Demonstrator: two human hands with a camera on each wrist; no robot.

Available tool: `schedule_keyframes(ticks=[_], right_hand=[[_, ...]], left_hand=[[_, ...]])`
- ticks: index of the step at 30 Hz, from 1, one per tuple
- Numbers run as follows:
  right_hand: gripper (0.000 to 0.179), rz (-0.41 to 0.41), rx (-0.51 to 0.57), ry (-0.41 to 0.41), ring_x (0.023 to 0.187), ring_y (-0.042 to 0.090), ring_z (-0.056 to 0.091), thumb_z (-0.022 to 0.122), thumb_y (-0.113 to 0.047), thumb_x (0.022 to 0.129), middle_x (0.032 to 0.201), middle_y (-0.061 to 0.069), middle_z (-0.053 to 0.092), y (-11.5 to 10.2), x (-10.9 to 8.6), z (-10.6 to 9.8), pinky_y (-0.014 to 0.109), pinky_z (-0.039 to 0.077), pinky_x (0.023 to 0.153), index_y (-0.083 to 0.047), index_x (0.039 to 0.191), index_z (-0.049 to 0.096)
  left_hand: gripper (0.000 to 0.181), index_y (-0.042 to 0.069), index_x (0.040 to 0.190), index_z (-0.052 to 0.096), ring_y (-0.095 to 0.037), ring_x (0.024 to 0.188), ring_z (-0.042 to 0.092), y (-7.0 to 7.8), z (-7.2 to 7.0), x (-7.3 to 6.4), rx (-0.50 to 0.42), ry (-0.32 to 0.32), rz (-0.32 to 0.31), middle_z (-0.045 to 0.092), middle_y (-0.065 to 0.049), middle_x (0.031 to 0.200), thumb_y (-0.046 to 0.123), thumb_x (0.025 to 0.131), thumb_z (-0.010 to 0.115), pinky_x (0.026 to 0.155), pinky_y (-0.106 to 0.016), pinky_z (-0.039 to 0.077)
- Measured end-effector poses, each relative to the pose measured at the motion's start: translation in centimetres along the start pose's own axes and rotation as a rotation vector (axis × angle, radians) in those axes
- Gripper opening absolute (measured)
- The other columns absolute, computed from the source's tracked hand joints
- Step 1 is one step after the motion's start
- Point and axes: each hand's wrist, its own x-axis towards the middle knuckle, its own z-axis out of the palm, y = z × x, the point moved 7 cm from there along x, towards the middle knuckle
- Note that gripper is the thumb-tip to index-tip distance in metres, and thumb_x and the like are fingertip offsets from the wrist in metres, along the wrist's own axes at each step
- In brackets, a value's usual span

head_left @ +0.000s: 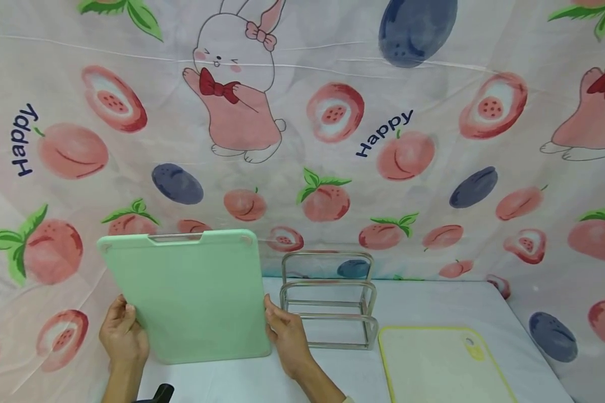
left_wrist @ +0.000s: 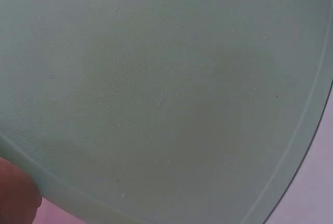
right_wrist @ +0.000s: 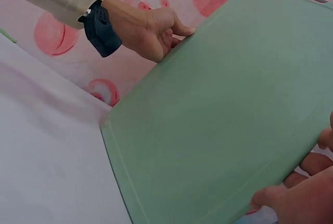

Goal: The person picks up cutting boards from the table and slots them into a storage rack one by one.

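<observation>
A light green cutting board (head_left: pixel 196 302) with a metal-barred handle slot at its top is held up over the table, tilted, between both hands. My left hand (head_left: pixel 124 334) grips its left edge, thumb on the near face. At the opposite edge, my right hand (head_left: pixel 288 338) holds the board, with fingers partly hidden behind it. In the left wrist view the green cutting board (left_wrist: pixel 166 94) fills almost everything, with a fingertip at the lower left. The right wrist view shows the cutting board (right_wrist: pixel 208 99) with my left hand (right_wrist: pixel 158 31) and right hand (right_wrist: pixel 302 193) on opposite edges.
A metal wire rack (head_left: pixel 327 317) with several upright loops stands just right of the green board. Farther right, a white cutting board with a yellow rim (head_left: pixel 438 364) lies flat on the white table (head_left: pixel 459 302). A fruit-and-rabbit printed cloth (head_left: pixel 302 151) hangs behind.
</observation>
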Motion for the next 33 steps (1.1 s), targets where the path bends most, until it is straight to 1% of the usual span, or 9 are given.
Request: schedule_keyframes(ticks=[7,17,22,26,27,28,30,31,33], right_hand=[[0.049,-0.017,0.052,-0.016,0.141,0.035,0.012,0.046,-0.019,0.102,0.152,0.019,0.022,0.5,0.0,0.2,0.052,0.019,0.108,0.006,0.142,0.032],[0.049,-0.034,0.07,-0.006,0.14,0.036,0.011,0.048,-0.019,0.102,0.151,0.019,0.023,0.9,0.3,0.1,0.05,0.02,0.108,0.007,0.14,0.034],[0.048,-0.051,0.08,0.004,0.14,0.035,0.014,0.049,-0.019,0.101,0.15,0.021,0.024,0.9,0.6,0.2,0.05,0.021,0.108,0.008,0.139,0.035],[0.048,-0.063,0.089,0.005,0.14,0.033,0.016,0.049,-0.019,0.101,0.149,0.021,0.026,0.9,0.9,0.2,0.05,0.02,0.108,0.009,0.138,0.035],[0.049,-0.064,0.095,0.006,0.14,0.033,0.016,0.049,-0.019,0.101,0.149,0.02,0.027,0.9,1.0,0.2,0.05,0.019,0.108,0.009,0.138,0.035],[0.049,-0.068,0.101,0.008,0.14,0.033,0.016,0.049,-0.02,0.101,0.149,0.02,0.028,0.9,1.2,0.2,0.05,0.019,0.109,0.01,0.138,0.035],[0.05,-0.078,0.113,0.009,0.14,0.033,0.016,0.049,-0.02,0.101,0.149,0.02,0.027,0.8,1.5,0.1,0.05,0.017,0.109,0.01,0.138,0.035],[0.05,-0.081,0.118,0.012,0.14,0.032,0.016,0.049,-0.02,0.101,0.149,0.02,0.028,0.8,1.6,0.1,0.05,0.017,0.109,0.01,0.138,0.035],[0.049,-0.086,0.127,0.025,0.14,0.032,0.017,0.05,-0.02,0.101,0.148,0.02,0.029,0.8,2.0,0.0,0.05,0.017,0.109,0.01,0.137,0.037]], left_hand=[[0.016,-0.021,0.096,0.057,-0.027,0.087,0.057,0.5,0.1,-0.2,-0.076,-0.063,-0.025,0.057,-0.022,0.091,-0.021,0.089,0.043,0.079,-0.029,0.047],[0.017,-0.021,0.098,0.057,-0.028,0.091,0.056,1.0,0.0,-0.2,-0.089,-0.099,-0.028,0.056,-0.022,0.094,-0.02,0.091,0.042,0.085,-0.03,0.044],[0.019,-0.02,0.1,0.056,-0.028,0.091,0.057,1.3,0.0,-0.3,-0.1,-0.143,-0.032,0.057,-0.022,0.094,-0.021,0.091,0.039,0.085,-0.03,0.044],[0.019,-0.02,0.099,0.056,-0.028,0.091,0.058,1.5,-0.4,-0.5,-0.113,-0.131,-0.021,0.056,-0.022,0.094,-0.021,0.09,0.04,0.085,-0.03,0.045],[0.018,-0.019,0.099,0.057,-0.028,0.09,0.058,1.6,-0.5,-0.6,-0.091,-0.12,-0.009,0.057,-0.021,0.094,-0.02,0.09,0.042,0.084,-0.029,0.046],[0.018,-0.02,0.099,0.056,-0.029,0.09,0.058,1.6,-0.6,-0.7,-0.113,-0.111,-0.007,0.056,-0.022,0.094,-0.021,0.09,0.042,0.085,-0.03,0.046],[0.016,-0.019,0.099,0.057,-0.027,0.089,0.059,1.7,-0.8,-0.8,-0.065,-0.094,0.013,0.057,-0.02,0.093,-0.02,0.089,0.044,0.084,-0.029,0.046],[0.017,-0.019,0.099,0.057,-0.028,0.089,0.059,1.7,-0.8,-0.9,-0.082,-0.09,0.015,0.056,-0.021,0.093,-0.021,0.089,0.043,0.084,-0.029,0.046],[0.016,-0.018,0.098,0.057,-0.027,0.088,0.059,1.8,-0.8,-1.1,-0.058,-0.077,0.024,0.056,-0.02,0.092,-0.02,0.089,0.044,0.082,-0.029,0.046]])
